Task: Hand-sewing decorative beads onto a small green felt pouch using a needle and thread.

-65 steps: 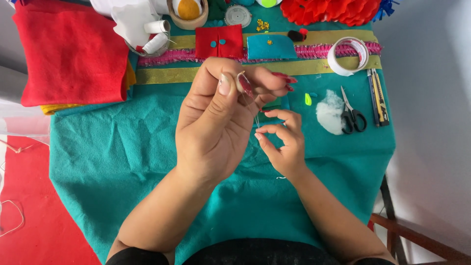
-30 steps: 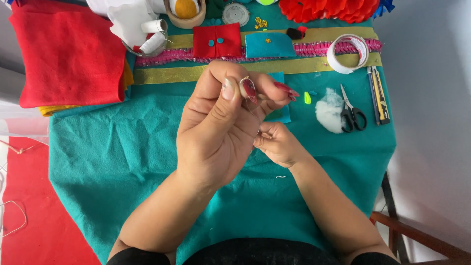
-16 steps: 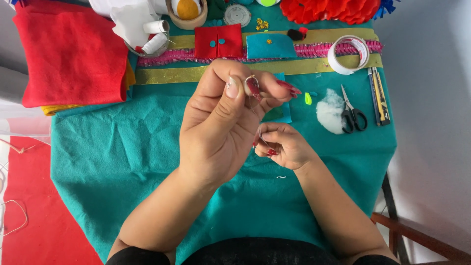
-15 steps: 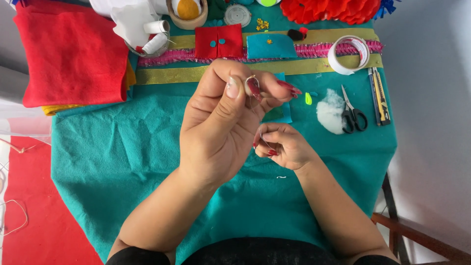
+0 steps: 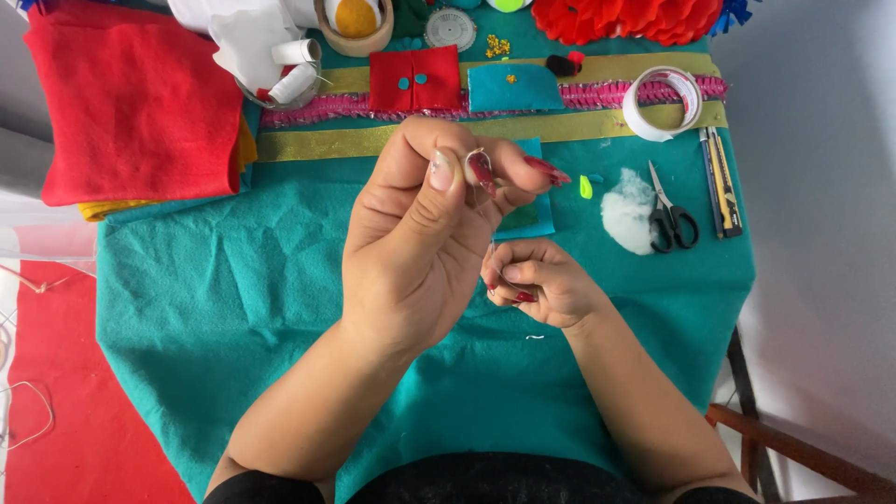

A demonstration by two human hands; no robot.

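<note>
Above the teal felt (image 5: 233,308) covering the table, the left hand (image 5: 420,243) is raised, thumb and fingers pinched shut on a small pale bead-like piece (image 5: 474,166), too small to identify. Just below it, the right hand (image 5: 541,285) is curled closed, pinching a fine thread (image 5: 491,250). Scissors (image 5: 670,210) and white stuffing (image 5: 625,210) lie to the right
</note>
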